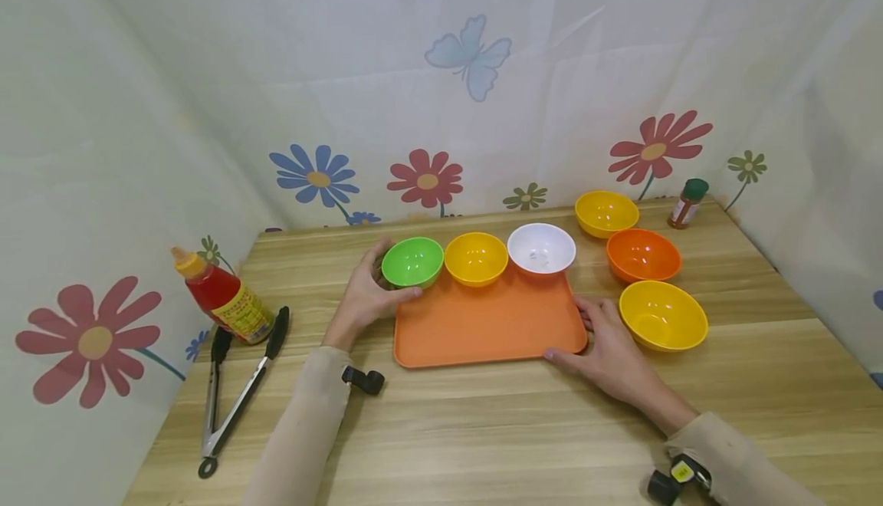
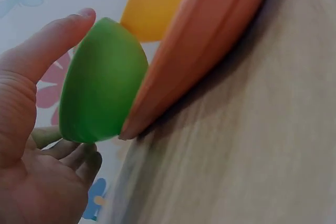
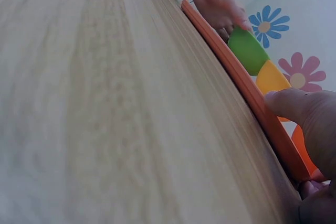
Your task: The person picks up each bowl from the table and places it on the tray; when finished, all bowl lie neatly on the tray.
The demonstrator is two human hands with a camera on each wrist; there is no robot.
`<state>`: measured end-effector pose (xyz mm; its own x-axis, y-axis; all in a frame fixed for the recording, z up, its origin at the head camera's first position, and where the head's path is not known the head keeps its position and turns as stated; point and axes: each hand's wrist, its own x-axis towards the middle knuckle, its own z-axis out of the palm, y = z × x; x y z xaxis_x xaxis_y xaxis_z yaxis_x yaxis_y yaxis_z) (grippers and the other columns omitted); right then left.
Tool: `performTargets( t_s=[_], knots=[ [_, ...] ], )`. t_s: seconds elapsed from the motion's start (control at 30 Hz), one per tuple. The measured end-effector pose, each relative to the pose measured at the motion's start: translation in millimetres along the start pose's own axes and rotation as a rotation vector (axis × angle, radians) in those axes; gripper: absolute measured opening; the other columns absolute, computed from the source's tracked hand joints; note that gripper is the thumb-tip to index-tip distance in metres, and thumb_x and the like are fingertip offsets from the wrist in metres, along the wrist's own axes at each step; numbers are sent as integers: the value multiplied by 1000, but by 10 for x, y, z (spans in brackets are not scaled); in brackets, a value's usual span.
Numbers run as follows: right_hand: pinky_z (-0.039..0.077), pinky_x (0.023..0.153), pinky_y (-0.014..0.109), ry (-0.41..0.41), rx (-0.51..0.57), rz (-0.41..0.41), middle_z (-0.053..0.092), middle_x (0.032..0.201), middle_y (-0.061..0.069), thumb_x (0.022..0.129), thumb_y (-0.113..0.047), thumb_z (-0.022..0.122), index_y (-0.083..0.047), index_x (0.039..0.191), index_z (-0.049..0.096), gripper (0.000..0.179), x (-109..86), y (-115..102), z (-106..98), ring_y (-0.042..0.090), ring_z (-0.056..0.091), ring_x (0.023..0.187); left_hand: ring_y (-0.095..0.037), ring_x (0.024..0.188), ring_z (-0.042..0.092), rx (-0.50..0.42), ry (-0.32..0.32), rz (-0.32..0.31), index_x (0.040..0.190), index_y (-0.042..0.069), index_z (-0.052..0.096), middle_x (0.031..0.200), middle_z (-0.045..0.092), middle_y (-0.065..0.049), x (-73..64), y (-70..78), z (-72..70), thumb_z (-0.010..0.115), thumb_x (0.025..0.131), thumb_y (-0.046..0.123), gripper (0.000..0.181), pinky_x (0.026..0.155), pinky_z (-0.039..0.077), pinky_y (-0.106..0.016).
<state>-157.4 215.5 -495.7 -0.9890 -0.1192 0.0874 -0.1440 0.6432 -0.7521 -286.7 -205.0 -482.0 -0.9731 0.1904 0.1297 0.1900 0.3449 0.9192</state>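
The row of bowls is hiding the far edge of the orange serving tray (image 1: 490,330), and the green bowl (image 1: 413,262) is covering part of the left hand's (image 1: 363,291) fingers. The left wrist view is cutting off the tray and the yellow bowl (image 1: 476,259) at the top; the print on the sauce bottle (image 1: 251,313) is coming out too small to read.

Now the hands — the left is curving round the green bowl at the tray's far left corner, thumb on the near side, fingers behind. The right hand (image 1: 607,349) is gripping the tray's near right corner, thumb at the front edge, fingers along the side. The yellow bowl and the white bowl (image 1: 541,250) are completing the row.

The tray is lying on a wood-grain tabletop (image 1: 483,429). Open tongs (image 1: 237,406) are resting near the bottle at left; three more bowls (image 1: 643,255) are standing at right, a green-capped spice jar (image 1: 683,211) just beyond. Behind — flowers and a butterfly are decorating pale fabric (image 1: 345,69).
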Motion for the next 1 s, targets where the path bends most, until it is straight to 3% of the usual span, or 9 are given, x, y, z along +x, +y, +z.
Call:
performTargets(
  t_s=[0.17, 0.37, 0.63, 1.0],
  knots=[
    [52, 118, 62, -4, -8, 5, 47, 142, 23, 86, -53, 96, 3, 167, 41, 113, -4, -12, 6, 43, 59, 134, -37, 167, 31, 26, 66, -10, 177, 13, 27, 182, 32, -8, -80, 151, -45, 104, 80, 31, 125, 136, 30, -53],
    [52, 117, 64, 3, -33, 5, 48, 141, 24, 86, -52, 96, 4, 166, 41, 112, -13, -13, 6, 43, 58, 131, -34, 167, 32, 41, 117, 19, 176, 17, 30, 182, 33, -8, -218, 266, -121, 106, 76, 34, 127, 137, 27, -51],
    [51, 117, 65, 7, -45, -1, 47, 141, 26, 86, -50, 96, 6, 165, 40, 112, -17, -18, 1, 45, 58, 131, -28, 168, 32, 61, 107, 79, 176, 16, 30, 181, 34, -6, -506, 323, -172, 105, 78, 20, 123, 138, 26, -47],
    [50, 117, 66, 8, -65, -1, 47, 143, 28, 87, -50, 96, 7, 165, 40, 112, -18, -52, 8, 44, 58, 129, -36, 167, 33, 77, 58, -12, 175, 10, 31, 179, 37, -9, -932, 189, -77, 103, 81, 26, 120, 137, 27, -53]
  ],
)
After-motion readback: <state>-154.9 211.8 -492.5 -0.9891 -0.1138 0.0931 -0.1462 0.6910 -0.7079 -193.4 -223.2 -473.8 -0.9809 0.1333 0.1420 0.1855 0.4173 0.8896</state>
